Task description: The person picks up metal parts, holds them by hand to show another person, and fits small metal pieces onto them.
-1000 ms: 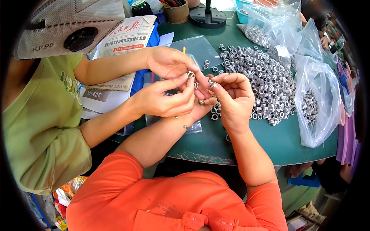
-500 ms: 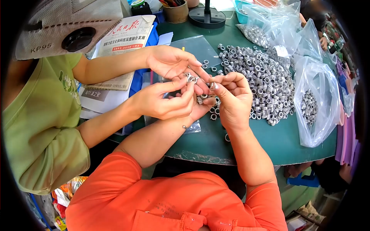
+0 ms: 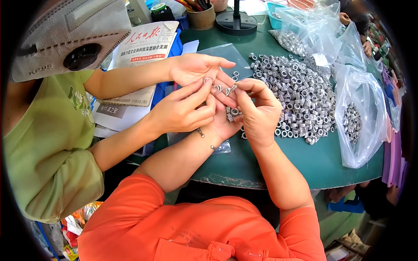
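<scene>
My left hand is palm up, with several small ridged metal rings in it. Its fingers are partly hidden behind a co-worker's hands. My right hand pinches a small shiny metal piece between thumb and fingertips, just above my left hand. Beside it are thin silvery rings; whether they are linked, I cannot tell. A co-worker's hand pinches another small silvery ring. The same person's other hand is open, palm up, reaching beneath these pieces.
A large heap of ridged metal rings covers the green table. Clear plastic bags with more rings stand at the right. Newspapers lie in a blue tray at the left. A black lamp base is at the back.
The co-worker's pinching hand has moved slightly left, with its ring now apart from the others. My right hand has shifted a little left and up. The view has moved slightly.
</scene>
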`<state>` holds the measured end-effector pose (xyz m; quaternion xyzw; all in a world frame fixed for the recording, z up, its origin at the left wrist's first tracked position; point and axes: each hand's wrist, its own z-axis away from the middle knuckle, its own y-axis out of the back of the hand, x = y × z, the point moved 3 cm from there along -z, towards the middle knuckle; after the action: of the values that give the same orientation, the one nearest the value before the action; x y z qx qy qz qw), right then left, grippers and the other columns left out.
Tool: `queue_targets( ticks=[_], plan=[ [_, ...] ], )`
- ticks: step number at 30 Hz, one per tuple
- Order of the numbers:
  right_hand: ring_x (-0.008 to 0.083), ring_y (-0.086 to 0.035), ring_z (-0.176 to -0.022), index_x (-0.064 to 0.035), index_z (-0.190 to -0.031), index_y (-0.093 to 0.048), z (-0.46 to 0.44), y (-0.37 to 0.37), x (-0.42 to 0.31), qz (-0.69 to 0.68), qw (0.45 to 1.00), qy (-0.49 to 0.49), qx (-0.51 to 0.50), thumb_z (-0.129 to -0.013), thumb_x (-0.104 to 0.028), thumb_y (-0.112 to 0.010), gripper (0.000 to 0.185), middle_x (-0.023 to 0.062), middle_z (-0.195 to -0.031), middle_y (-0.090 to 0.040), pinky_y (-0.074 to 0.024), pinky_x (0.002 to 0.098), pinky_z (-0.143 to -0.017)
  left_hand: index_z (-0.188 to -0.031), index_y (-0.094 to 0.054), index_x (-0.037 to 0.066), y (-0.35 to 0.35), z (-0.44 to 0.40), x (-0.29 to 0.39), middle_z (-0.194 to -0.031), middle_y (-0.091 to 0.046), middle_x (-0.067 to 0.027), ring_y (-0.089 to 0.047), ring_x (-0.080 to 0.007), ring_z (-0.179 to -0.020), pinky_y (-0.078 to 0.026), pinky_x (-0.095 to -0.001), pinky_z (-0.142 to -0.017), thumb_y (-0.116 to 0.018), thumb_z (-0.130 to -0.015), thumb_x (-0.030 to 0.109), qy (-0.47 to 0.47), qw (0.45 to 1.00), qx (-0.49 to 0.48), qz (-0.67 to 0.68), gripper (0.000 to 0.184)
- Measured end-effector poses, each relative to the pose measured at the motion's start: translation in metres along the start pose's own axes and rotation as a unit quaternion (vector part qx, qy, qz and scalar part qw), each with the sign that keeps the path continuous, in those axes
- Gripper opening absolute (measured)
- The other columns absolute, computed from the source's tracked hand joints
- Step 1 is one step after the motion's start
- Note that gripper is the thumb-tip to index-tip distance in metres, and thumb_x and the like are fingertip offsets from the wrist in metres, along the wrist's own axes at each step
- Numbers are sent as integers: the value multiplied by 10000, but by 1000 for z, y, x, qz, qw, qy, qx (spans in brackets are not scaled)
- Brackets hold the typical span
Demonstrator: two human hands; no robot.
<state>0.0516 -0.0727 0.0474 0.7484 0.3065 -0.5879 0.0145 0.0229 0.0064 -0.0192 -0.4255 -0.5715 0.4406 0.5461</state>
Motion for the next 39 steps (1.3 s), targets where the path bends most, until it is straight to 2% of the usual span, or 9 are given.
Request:
queue_targets(
  ticks=[3, 6, 11, 16, 19, 22, 31, 34, 39],
  plan=[
    [54, -528, -758, -21, -855, -633, 0, -3, -5, 83, 996, 12, -19, -770, 11, -624, 91, 43, -918, -584, -417, 168, -542, -1007, -505, 160, -4, 2, -2, -933, -533, 36, -503, -94, -788, -380, -238, -525, -344, -836, 618, -38, 988, 151, 2, 515],
    [55, -530, -708, -33, -933, -620, -1, -2, -5, 196, 968, 144, -58, -819, -27, -586, 119, 16, -926, -588, -436, 152, -493, -1007, -504, 162, -3, 2, -2, -931, -528, 28, -506, -95, -755, -374, -223, -500, -380, -826, 611, -51, 989, 135, -13, 500],
    [98, -515, -754, -10, -815, -608, 3, -1, -24, 17, 998, 66, 10, -804, -15, -585, 26, 59, -886, -570, -437, 222, -581, -947, -530, 129, 2, -1, 1, -881, -542, -11, -501, -116, -712, -359, -217, -465, -508, -812, 516, -17, 1000, 15, 6, 411],
    [167, -474, -665, -3, -710, -525, 18, 44, -89, -199, 946, 250, -46, -815, -44, -485, 119, 126, -838, -560, -374, 220, -613, -990, -539, 30, -3, 3, 0, -878, -506, -95, -461, -168, -688, -343, -221, -427, -468, -877, 348, 32, 995, -7, 95, 344],
    [249, -528, -819, 90, -858, -545, 61, 56, -166, 121, 865, 486, 25, -848, -300, -468, 397, 226, -943, -592, -383, 357, -843, -1021, -540, 30, 4, 4, 0, -910, -507, -109, -458, -169, -727, -357, -228, -454, -473, -875, 347, 20, 994, -12, 105, 355],
    [211, -591, -862, -48, -821, -612, 78, 55, -214, -373, 754, 533, -93, -773, -109, -580, 85, 87, -823, -645, -389, 436, -906, -1062, -537, 25, 6, 4, 0, -935, -506, -121, -453, -176, -758, -369, -235, -478, -481, -868, 360, 13, 994, -21, 108, 392],
    [220, -542, -1008, 8, -938, -567, 98, 81, -253, -46, 634, 753, 170, -788, -76, -588, 173, 101, -1020, -605, -421, 356, -922, -1053, -537, -1, 12, 7, 11, -950, -504, -123, -448, -185, -773, -373, -250, -498, -475, -869, 366, 21, 995, -17, 101, 415],
    [219, -535, -1023, 14, -949, -561, 90, 89, -252, 176, 576, 798, -23, -785, -74, -595, 189, 103, -1028, -599, -419, 355, -931, -1050, -541, 1, 12, 8, 18, -948, -501, -119, -449, -184, -775, -376, -248, -500, -469, -877, 343, 30, 994, -3, 104, 390],
    [208, -539, -1013, 18, -940, -560, 92, 78, -234, 109, 717, 687, -52, -789, -70, -593, 178, 108, -1014, -599, -419, 344, -929, -1044, -548, 5, 8, 4, 7, -945, -498, -112, -451, -182, -779, -382, -244, -504, -458, -892, 305, 39, 994, -2, 106, 349]
  ],
)
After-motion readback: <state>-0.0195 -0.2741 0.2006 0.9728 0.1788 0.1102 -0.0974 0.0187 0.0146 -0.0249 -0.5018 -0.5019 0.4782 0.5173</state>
